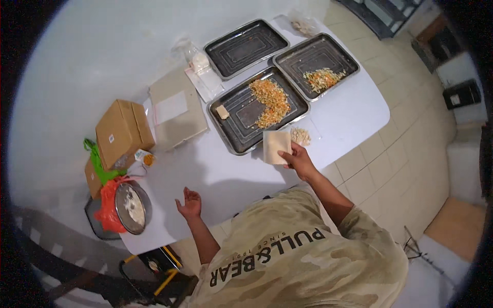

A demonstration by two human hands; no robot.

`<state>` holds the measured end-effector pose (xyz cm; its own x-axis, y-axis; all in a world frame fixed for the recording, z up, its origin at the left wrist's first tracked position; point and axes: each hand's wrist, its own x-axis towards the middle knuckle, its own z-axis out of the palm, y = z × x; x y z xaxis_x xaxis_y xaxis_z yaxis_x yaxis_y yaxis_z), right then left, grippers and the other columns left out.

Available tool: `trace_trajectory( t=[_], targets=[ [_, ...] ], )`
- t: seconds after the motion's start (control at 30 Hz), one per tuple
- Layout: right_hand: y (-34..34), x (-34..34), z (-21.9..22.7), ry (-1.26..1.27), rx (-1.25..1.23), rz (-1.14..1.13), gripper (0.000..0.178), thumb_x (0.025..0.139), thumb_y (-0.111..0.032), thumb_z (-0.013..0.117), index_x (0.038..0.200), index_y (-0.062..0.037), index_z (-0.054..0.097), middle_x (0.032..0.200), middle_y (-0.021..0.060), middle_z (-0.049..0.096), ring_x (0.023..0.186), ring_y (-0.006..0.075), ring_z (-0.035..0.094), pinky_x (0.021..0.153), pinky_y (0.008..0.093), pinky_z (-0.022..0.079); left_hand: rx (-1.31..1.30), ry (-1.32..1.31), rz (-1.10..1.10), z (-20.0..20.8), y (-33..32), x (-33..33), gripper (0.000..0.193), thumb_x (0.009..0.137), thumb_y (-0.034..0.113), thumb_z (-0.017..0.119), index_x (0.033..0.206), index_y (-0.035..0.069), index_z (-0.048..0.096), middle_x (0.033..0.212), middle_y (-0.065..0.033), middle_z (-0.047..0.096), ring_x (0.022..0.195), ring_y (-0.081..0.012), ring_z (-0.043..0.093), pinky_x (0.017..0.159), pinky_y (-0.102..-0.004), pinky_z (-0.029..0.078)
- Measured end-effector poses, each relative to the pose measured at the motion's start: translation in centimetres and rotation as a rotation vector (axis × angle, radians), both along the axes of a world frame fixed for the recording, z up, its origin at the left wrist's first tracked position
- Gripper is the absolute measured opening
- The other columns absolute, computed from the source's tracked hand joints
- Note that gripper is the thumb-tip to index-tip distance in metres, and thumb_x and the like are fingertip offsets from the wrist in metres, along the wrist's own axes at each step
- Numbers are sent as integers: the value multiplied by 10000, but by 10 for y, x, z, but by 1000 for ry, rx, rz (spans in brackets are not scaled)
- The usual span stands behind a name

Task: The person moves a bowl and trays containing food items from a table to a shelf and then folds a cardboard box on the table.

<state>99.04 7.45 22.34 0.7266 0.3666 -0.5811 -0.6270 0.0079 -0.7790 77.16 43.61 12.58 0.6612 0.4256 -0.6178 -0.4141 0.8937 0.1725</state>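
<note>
My right hand (299, 160) grips a square, pale beige sheet (276, 146) with a lighter border, thumb across its face; I cannot tell if it is one layer or several. It is held above the table just in front of a dark metal tray (231, 132). In that tray lie a chopped orange-and-yellow mix (273, 100) and a small beige block (222, 112). A heap of pale chopped bits (301, 136) sits on the table behind the sheet. My left hand (190, 204) hovers over the near table, palm up, fingers apart, holding nothing.
Another tray (287, 61) at the right holds more chopped mix; a third tray (246, 49) stands behind. To the left are a cardboard box (119, 138), flat cardboard (177, 131), a red plastic bag (107, 205) and a metal bowl (121, 203) of white stuff. The white table (359, 115) has a rounded right corner.
</note>
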Motion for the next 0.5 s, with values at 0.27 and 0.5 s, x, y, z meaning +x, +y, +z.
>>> trace_trajectory(
  t=[0.27,0.5],
  targets=[
    [-64,174,-39,-119,46,91,352,755,-150,572,1081,-69,467,870,15,553,690,95,526,527,200,456,-57,337,56,-4,-121,0,395,760,355,490,960,15,514,854,-80,559,732,-198,517,681,-353,408],
    [-126,312,-51,-404,-65,-128,307,749,-138,574,1039,-62,509,834,36,575,638,81,527,487,191,439,-40,524,186,-24,-164,-7,276,745,310,505,838,51,534,817,-50,561,651,-178,508,630,-339,418]
  ],
)
